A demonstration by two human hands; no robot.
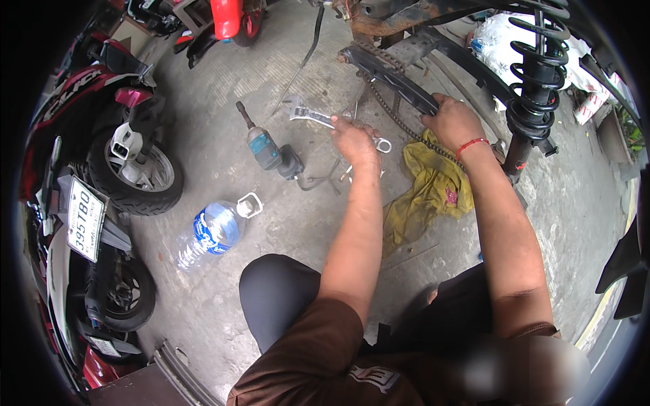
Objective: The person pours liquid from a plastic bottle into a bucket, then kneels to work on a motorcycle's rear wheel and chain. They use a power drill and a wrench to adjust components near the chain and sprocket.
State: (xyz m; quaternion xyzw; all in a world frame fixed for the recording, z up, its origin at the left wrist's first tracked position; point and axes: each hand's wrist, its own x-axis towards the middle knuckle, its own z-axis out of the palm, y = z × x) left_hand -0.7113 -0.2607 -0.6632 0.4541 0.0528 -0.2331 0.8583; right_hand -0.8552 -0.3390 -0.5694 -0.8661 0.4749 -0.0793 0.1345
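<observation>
My left hand (357, 142) is closed around the handle of a silver adjustable wrench (310, 114). Its jaw end points left, and the ring end sticks out on the other side of my hand. My right hand (456, 126) grips the near end of a long black metal arm (396, 80) on a vehicle frame; the fingertips are partly hidden. A drive chain (388, 110) hangs along that arm and trails down over a crumpled yellow cloth (431, 183) on the floor. Several thin metal tools lie on the concrete beneath my left hand.
A teal and black cordless power tool (265, 150) lies left of my hands, with a large clear water bottle (218, 227) nearer me. Parked motorcycles (132, 155) line the left side. A black coil-spring shock absorber (535, 88) stands at right, before white sacks (497, 40).
</observation>
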